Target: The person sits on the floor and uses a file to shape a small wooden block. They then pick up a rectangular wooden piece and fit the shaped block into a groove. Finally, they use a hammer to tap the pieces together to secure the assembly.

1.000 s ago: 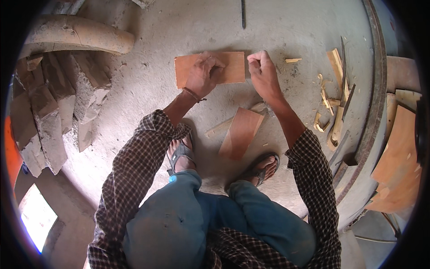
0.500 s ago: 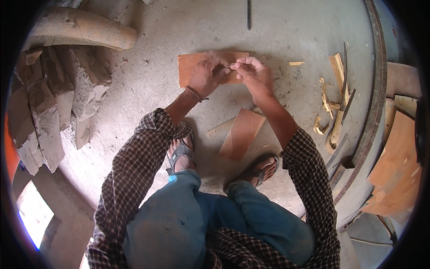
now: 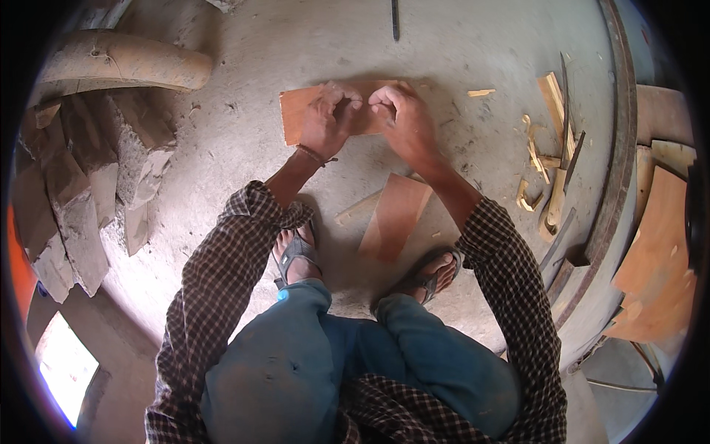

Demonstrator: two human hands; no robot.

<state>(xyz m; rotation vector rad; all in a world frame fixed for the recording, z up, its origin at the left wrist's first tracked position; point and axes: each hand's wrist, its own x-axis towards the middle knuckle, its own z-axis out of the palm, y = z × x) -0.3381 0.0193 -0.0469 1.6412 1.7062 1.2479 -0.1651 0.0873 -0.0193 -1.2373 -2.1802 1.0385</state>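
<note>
A reddish-brown thin wooden board (image 3: 294, 118) lies on the floor in front of me. My left hand (image 3: 329, 118) is over its middle, with thumb and fingers curled together. Close beside it, over the board's right part, my right hand (image 3: 403, 118) has its fingers bent in the same way. A narrow gap separates the two hands. What the fingertips hold, if anything, is too small or hidden to make out. A second reddish board (image 3: 396, 216) lies nearer, between my sandalled feet, across a pale wooden strip (image 3: 359, 210).
Rough stone slabs (image 3: 81, 185) and a thick round post (image 3: 126, 63) lie at left. At right are wood offcuts (image 3: 551, 96), a wooden-handled tool (image 3: 553, 207), a metal rail (image 3: 625, 126) and larger wooden sheets (image 3: 651, 251). A dark rod (image 3: 395, 18) lies at the far edge.
My hands, which met at the fingertips around something tiny, have drawn slightly apart. The right hand has turned and curled down over the board. The whole view has shifted a little.
</note>
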